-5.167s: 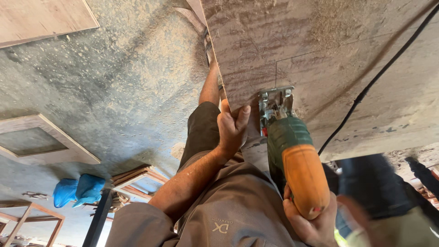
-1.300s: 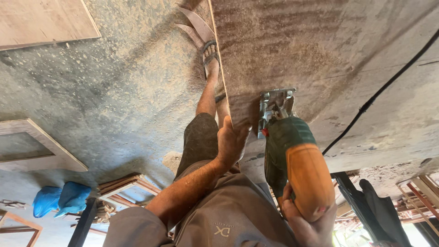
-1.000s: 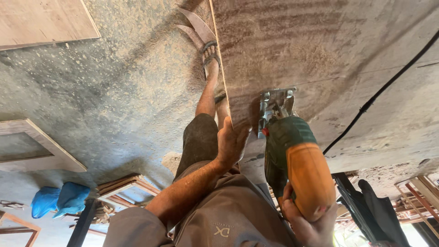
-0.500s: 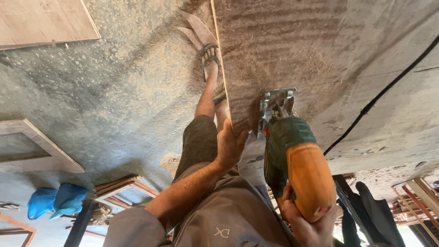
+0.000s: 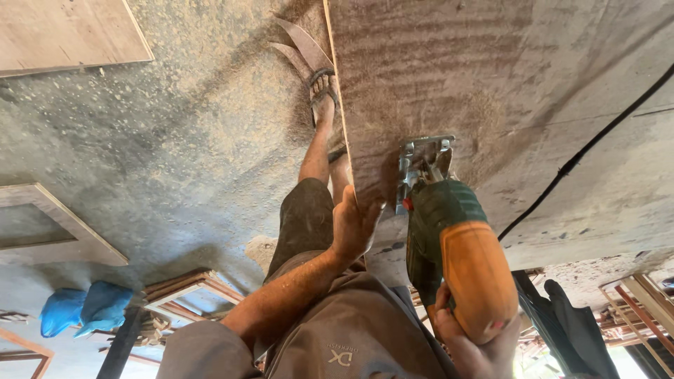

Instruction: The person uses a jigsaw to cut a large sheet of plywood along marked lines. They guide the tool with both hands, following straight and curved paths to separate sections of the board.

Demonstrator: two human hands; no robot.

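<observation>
My right hand (image 5: 472, 349) grips the rear handle of a green and orange jigsaw (image 5: 449, 242). The saw's metal shoe (image 5: 423, 156) rests flat on a large dusty wooden board (image 5: 505, 77), close to the board's left edge. My left hand (image 5: 353, 226) presses on that edge beside the saw, fingers curled over it. The blade is hidden under the shoe. A black power cable (image 5: 584, 156) lies diagonally across the board to the right.
My leg and sandalled foot (image 5: 321, 90) stand on a sawdust-covered concrete floor (image 5: 196, 140) beside the board. Another wooden panel (image 5: 63, 31) lies top left. Wooden frames (image 5: 53, 224) and a blue bag (image 5: 81, 309) are at the lower left, and dark cloth (image 5: 569, 323) at lower right.
Both hands keep their holds. The view has drifted, so more of my leg and sandal shows and the blue bag sits further left. The saw stays near the board's edge.
</observation>
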